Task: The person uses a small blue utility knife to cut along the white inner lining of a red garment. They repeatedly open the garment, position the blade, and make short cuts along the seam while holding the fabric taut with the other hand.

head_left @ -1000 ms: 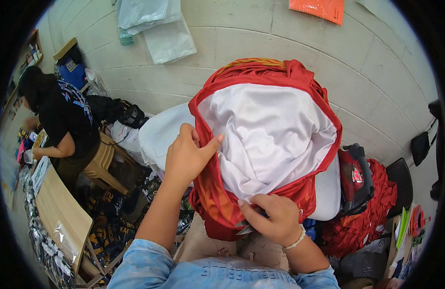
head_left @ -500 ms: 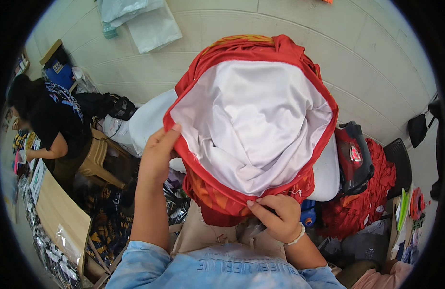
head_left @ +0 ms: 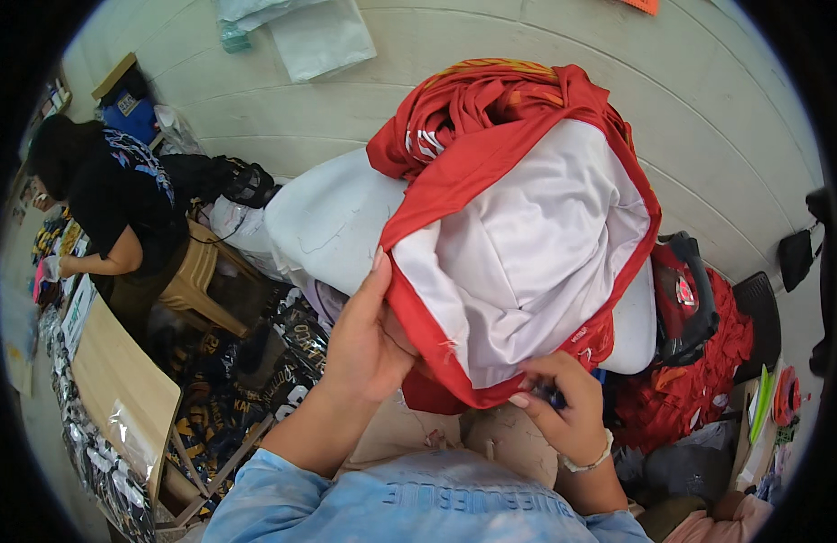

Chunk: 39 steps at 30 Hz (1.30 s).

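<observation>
White board [head_left: 328,222] carries red garment [head_left: 491,118], 1 o'clock of view centre. Garment probably light, limp; white lining [head_left: 545,235] likely slippery, so grip best at red hem [head_left: 427,330]. Left hand [head_left: 373,348] holds hem, 8 o'clock of opening. Right hand [head_left: 568,407], 5 o'clock, curled round dark object [head_left: 552,396], kind unclear.

Red garment [head_left: 527,244], draped over white padded board [head_left: 328,217]. Spread open at mouth, facing up, showing shiny white wrinkled inside within red border. Folded in broad red band at far left. Bunched in gathers at far end, patterned yellow-orange there. Loose-threaded at near-left edge.
</observation>
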{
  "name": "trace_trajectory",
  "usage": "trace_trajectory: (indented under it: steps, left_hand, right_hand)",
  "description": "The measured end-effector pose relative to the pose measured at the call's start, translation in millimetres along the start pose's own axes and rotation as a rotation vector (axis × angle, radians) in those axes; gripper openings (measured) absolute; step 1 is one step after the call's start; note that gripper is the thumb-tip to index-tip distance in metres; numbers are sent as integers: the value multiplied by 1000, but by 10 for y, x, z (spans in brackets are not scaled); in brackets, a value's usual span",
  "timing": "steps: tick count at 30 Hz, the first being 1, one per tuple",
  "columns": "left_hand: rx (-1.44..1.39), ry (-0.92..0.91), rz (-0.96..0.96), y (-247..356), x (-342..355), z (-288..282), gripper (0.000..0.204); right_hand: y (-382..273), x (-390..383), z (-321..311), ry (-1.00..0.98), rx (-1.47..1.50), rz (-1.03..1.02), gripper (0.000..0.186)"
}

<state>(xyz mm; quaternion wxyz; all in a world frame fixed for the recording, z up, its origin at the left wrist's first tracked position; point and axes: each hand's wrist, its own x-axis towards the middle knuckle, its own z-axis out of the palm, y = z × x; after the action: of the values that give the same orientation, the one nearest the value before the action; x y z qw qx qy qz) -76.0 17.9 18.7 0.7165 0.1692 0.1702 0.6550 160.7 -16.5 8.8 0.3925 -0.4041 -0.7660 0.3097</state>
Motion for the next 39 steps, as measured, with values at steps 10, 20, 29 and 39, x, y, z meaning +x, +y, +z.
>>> trace_trajectory:
  steps: [10,20,29,39]
  left_hand:
    - [246,-166,158,-125,-97,70,44]
    - [201,-151,76,-76,-176,-76,44]
    - [332,-258,127,-223,-161,-85,48]
    - [438,-215,145,-252,-173,-87,52]
  right_hand:
    - [-171,186,244,72,250,52,36]
    - [-108,237,149,12,23,196,46]
    - [-128,236,196,158,147,-34,35]
    - [-219,346,154,184,-128,-203,42]
